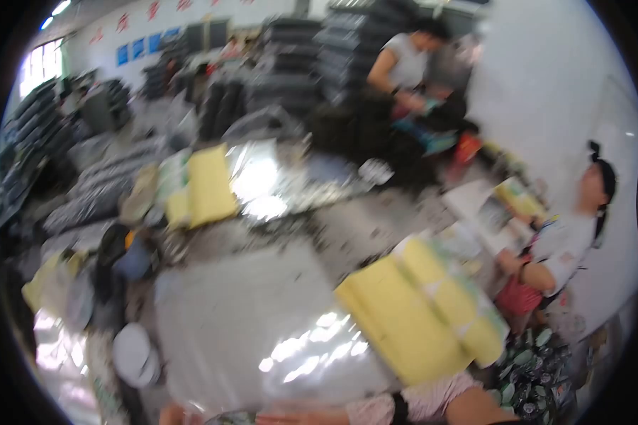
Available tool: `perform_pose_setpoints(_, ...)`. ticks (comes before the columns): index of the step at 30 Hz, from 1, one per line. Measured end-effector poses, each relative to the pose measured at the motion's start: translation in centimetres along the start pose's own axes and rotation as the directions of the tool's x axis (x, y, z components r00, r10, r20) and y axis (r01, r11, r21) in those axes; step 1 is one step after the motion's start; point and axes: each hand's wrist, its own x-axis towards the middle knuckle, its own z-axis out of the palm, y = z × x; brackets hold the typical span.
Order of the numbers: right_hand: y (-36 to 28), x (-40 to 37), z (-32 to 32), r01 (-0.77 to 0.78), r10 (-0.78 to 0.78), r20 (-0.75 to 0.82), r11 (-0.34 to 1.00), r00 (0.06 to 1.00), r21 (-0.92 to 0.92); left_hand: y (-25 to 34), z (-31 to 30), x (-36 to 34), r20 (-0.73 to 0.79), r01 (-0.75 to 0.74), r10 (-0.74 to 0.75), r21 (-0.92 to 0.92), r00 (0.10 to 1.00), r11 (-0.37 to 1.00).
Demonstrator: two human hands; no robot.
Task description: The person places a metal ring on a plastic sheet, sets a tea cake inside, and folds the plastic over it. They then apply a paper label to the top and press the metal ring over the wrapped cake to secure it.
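At the bottom edge, my right hand (pixel 290 416) is blurred and partly cut off, its forearm in a pink sleeve with a black band. A small part of my left hand (pixel 171 414) shows further left, also smeared. Both are at the near edge of a stack of clear plastic sheets or bags (pixel 241 319), shiny under the lights. A small dark item (pixel 230 418) lies between the hands, too blurred to name. Right of the plastic are folded yellow sheets (pixel 404 322) with green-and-white parts. Whether the fingers hold anything cannot be made out.
White round items (pixel 135 354) sit at the left. Across the table lie another yellow stack (pixel 211 184) and shiny plastic (pixel 259 173). One person (pixel 563 251) works at the right, another (pixel 407 67) behind. Small dark-green packets (pixel 539 375) heap at lower right; dark stacks (pixel 287 67) rise behind.
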Motion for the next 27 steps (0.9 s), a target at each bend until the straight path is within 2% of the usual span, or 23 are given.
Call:
perform_pose_setpoints(1, 0.5, 0.8, 1.9, 0.084, -0.085, 0.065, 0.996, 0.994, 0.008, 0.5, -1.1, 1.1, -0.251, -0.144, 0.166, 0.104, 0.954, 0.984)
perform_pose_setpoints(2, 0.0, 1.5, 3.1, 0.057, -0.056, 0.064, 0.998, 0.996, -0.024, 6.0, -3.9, 2.6, -0.426, -0.136, 0.106, -0.04, 0.899, 0.99)
perform_pose_setpoints(3, 1.5, 2.1, 3.1, 0.15, -0.142, 0.054, 0.971, 0.988, -0.188, 10.4, -5.5, 3.3, -0.586, -0.089, 0.053, -0.032, 0.809, 0.996)
perform_pose_setpoints(5, 4.8, 3.4, 2.9, 0.283, -0.312, 0.031, 0.811, 0.949, -0.512, 11.8, -7.4, 0.8, -0.629, -0.107, 0.228, 0.225, 0.743, 0.969)
perform_pose_setpoints(6, 5.0, 3.0, 1.1, 0.111, -0.162, -0.144, 0.944, 0.976, -0.311, 11.9, -7.5, -0.3, -0.518, -0.184, 0.297, 0.258, 0.803, 0.948)
perform_pose_setpoints(7, 5.2, 2.5, -0.7, -0.013, -0.003, -0.311, 0.999, 0.95, -0.048, 11.0, -7.1, -1.9, -0.392, -0.269, 0.365, 0.28, 0.844, 0.922)
perform_pose_setpoints(8, 4.7, 2.8, -2.8, -0.149, 0.023, -0.44, 0.956, 0.898, -0.252, 9.9, -6.4, -3.4, -0.252, -0.353, 0.426, 0.288, 0.869, 0.89)
perform_pose_setpoints(9, 4.2, 3.1, -4.8, -0.323, 0.049, -0.56, 0.857, 0.827, -0.401, 8.5, -4.7, -4.5, -0.181, -0.32, 0.38, 0.292, 0.907, 0.901)
perform_pose_setpoints(10, 4.0, 3.9, -5.0, -0.3, 0.188, -0.652, 0.952, 0.734, -0.064, 6.5, -2.0, -4.9, -0.107, -0.287, 0.33, 0.295, 0.938, 0.912)
perform_pose_setpoints(11, 3.9, 4.8, -5.2, -0.179, 0.319, -0.721, 0.947, 0.615, 0.266, 4.8, 0.0, -4.9, -0.037, -0.256, 0.28, 0.304, 0.959, 0.918)
perform_pose_setpoints(12, 5.2, 4.2, -6.1, -0.282, 0.093, -0.667, 0.942, 0.739, -0.182, 3.5, 1.1, -4.5, 0.085, -0.286, 0.273, 0.276, 0.958, 0.918)
perform_pose_setpoints(14, 6.9, 2.0, -4.7, -0.316, 0.122, -0.653, 0.93, 0.748, -0.189, 1.9, 0.9, -2.6, 0.316, -0.346, 0.267, 0.227, 0.91, 0.91)
perform_pose_setpoints(15, 7.8, 0.9, -4.0, -0.333, 0.136, -0.646, 0.923, 0.751, -0.193, 1.6, -0.7, -2.0, 0.287, -0.226, 0.186, 0.113, 0.94, 0.967)
perform_pose_setpoints(17, 6.5, -3.6, -3.0, -0.347, 0.075, -0.557, 0.848, 0.827, -0.401, 3.7, -4.5, -0.3, 0.255, 0.033, 0.01, -0.167, 0.967, 0.985)
perform_pose_setpoints(18, 5.6, -6.1, -2.5, -0.313, 0.005, -0.417, 0.668, 0.909, -0.675, 1.9, -5.0, 0.7, 0.067, -0.012, 0.017, -0.075, 0.998, 0.997)
perform_pose_setpoints(19, 4.4, -8.7, -2.0, -0.252, 0.061, -0.294, 0.696, 0.954, -0.672, -0.6, -5.8, 1.7, -0.117, -0.03, 0.034, 0.033, 0.992, 0.999)
perform_pose_setpoints(20, 3.2, -11.1, -1.7, -0.196, 0.112, -0.169, 0.729, 0.979, -0.655, -2.0, -6.2, 3.8, -0.357, 0.006, 0.08, 0.236, 0.931, 0.972)
perform_pose_setpoints(21, 2.5, -12.7, -1.5, -0.098, 0.064, -0.077, 0.796, 0.995, -0.598, -3.4, -6.2, 5.6, -0.555, 0.089, 0.174, 0.415, 0.813, 0.905)
perform_pose_setpoints(22, 1.9, -13.6, -1.9, 0.003, 0.003, 0.011, 0.845, 1.0, -0.535, -5.7, -5.4, 6.2, -0.561, 0.095, 0.21, 0.465, 0.801, 0.88)
perform_pose_setpoints(24, -0.2, -13.1, -4.2, -0.029, -0.005, -0.057, 0.817, 0.998, -0.576, -9.0, -4.3, 6.9, -0.575, 0.118, 0.286, 0.564, 0.766, 0.817)
perform_pose_setpoints(25, -1.1, -12.6, -5.7, -0.049, -0.008, -0.093, 0.806, 0.996, -0.589, -9.4, -4.1, 7.0, -0.583, 0.136, 0.246, 0.533, 0.775, 0.835)
perform_pose_setpoints(26, -2.0, -10.2, -7.5, -0.154, -0.013, -0.252, 0.76, 0.968, -0.631, -9.1, -4.1, 6.6, -0.58, 0.154, 0.2, 0.503, 0.79, 0.85)
perform_pose_setpoints(27, -1.5, -7.9, -8.7, -0.194, -0.029, -0.31, 0.726, 0.95, -0.66, -8.8, -4.2, 6.2, -0.579, 0.179, 0.152, 0.473, 0.801, 0.863)
